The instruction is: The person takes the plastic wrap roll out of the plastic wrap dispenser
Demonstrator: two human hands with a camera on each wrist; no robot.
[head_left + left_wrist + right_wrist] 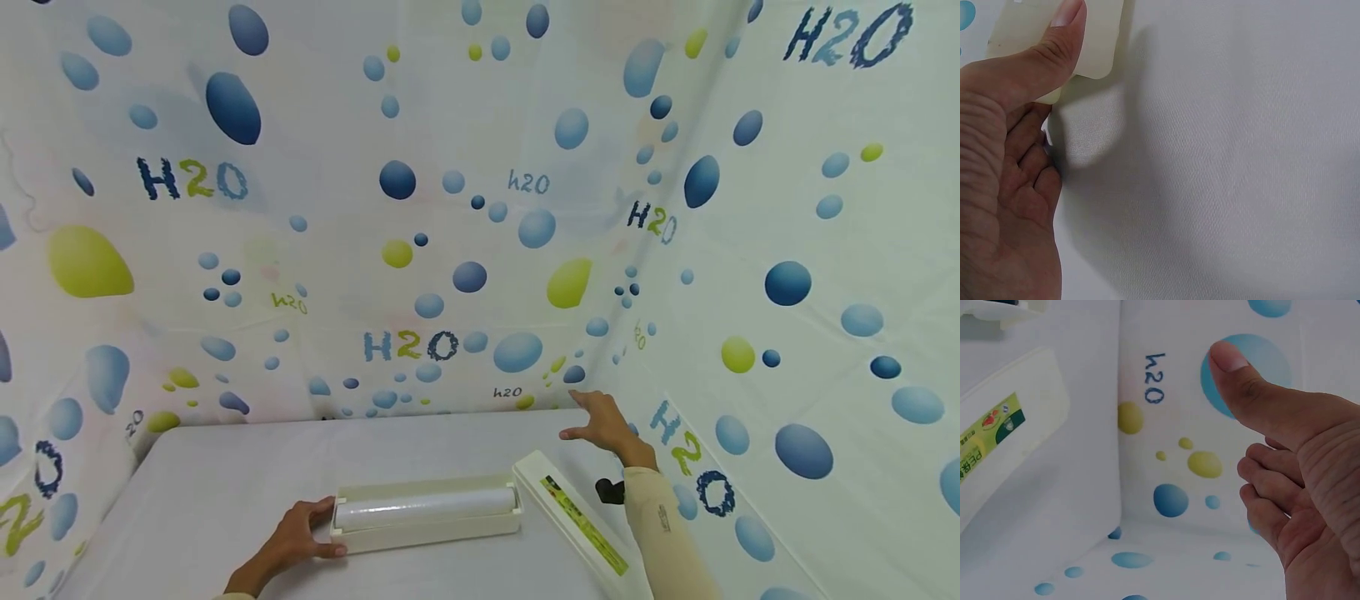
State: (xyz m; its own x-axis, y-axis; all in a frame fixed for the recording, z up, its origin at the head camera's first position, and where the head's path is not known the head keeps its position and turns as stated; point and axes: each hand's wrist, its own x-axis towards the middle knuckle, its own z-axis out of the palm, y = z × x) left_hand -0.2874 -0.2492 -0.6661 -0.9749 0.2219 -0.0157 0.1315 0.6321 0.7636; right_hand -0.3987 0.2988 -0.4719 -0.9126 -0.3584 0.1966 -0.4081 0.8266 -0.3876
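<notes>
On the white table stands a long cream cling film dispenser box (435, 536), its top off and a shiny roll of cling film (431, 507) lying inside. My left hand (296, 533) grips the box's left end, thumb in front and fingers behind. In the left wrist view the thumb lies on the cream box end (1099, 56). The long cream lid (534, 468), with a green and yellow label (585, 525), lies aslant to the right of the box. My right hand (603, 423) is held empty beyond the lid, near the table's back right corner, fingers apart and loosely bent.
A white curtain (337, 275) printed with blue and green drops and H2O lettering surrounds the table (247, 467) at the back and sides. A small black object (610, 492) shows beside my right forearm.
</notes>
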